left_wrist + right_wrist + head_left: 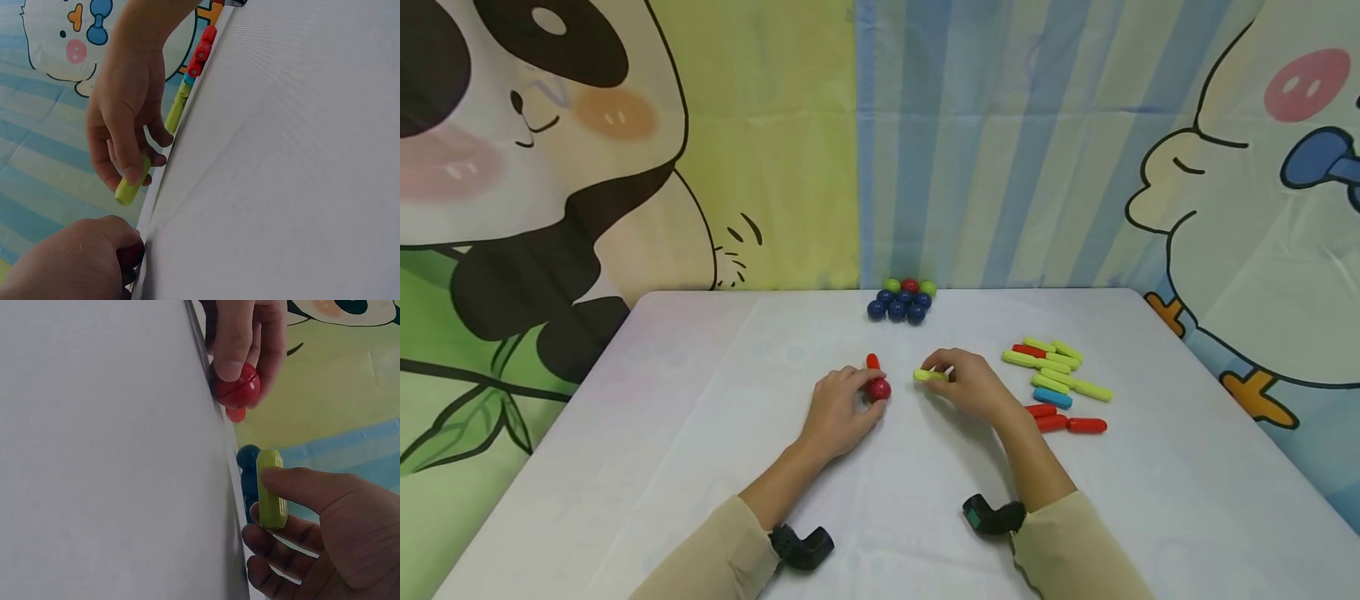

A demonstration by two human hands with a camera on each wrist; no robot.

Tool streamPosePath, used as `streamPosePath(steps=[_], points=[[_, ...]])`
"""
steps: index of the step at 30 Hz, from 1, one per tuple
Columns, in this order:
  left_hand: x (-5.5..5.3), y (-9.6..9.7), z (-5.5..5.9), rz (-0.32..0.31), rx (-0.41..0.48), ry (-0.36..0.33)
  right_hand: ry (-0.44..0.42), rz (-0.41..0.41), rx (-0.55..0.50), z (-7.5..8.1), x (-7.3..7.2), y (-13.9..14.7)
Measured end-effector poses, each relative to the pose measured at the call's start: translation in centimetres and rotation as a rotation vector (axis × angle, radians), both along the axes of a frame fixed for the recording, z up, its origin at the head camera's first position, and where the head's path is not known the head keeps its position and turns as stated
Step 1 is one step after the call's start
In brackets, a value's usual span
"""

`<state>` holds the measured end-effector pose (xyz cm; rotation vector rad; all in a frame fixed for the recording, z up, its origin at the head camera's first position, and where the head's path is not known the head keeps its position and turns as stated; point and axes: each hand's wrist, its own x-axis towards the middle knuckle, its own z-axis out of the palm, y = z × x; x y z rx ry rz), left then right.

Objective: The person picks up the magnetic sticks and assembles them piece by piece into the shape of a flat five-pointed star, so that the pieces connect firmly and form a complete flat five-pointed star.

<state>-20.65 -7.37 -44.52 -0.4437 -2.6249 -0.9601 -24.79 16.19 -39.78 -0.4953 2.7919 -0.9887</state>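
Observation:
My left hand point(841, 412) holds a shiny red ball point(879, 389) at the middle of the table, thumb and fingers around it. Just beyond the ball a short red stick point(872, 361) points away from me, its near end hidden by the fingers and ball. To the right, my right hand point(973, 385) pinches a short yellow-green stick point(929, 376) between thumb and fingers, apart from the ball. In the right wrist view this stick point(272, 490) has ridged sides, and the thumb presses on it.
Several dark blue balls point(897, 311) sit grouped at the far edge, with a red ball point(910, 285) and green balls point(928, 288) behind. On the right lie several yellow-green sticks point(1092, 390), a blue stick point(1052, 397) and red sticks point(1087, 426). A white cloth covers the table point(700, 467).

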Motion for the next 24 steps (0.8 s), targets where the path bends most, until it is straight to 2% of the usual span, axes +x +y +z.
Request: streamPosePath(steps=[4,9,20,24], points=[[-0.1,-0.1,0.0,-0.001,0.009,0.017,0.001,0.032,-0.008,-0.1,-0.3,-1.2],[-0.1,-0.1,-0.1,-0.001,0.000,-0.006,-0.021,0.041,-0.001,-0.2,-0.1,-2.0],[0.0,0.0,0.2,0.002,-0.006,-0.026,-0.017,0.087,0.002,-0.4,0.1,-2.5],[0.1,0.0,0.2,0.000,-0.001,-0.031,-0.031,0.078,0.005,-0.3,0.2,-2.6]])
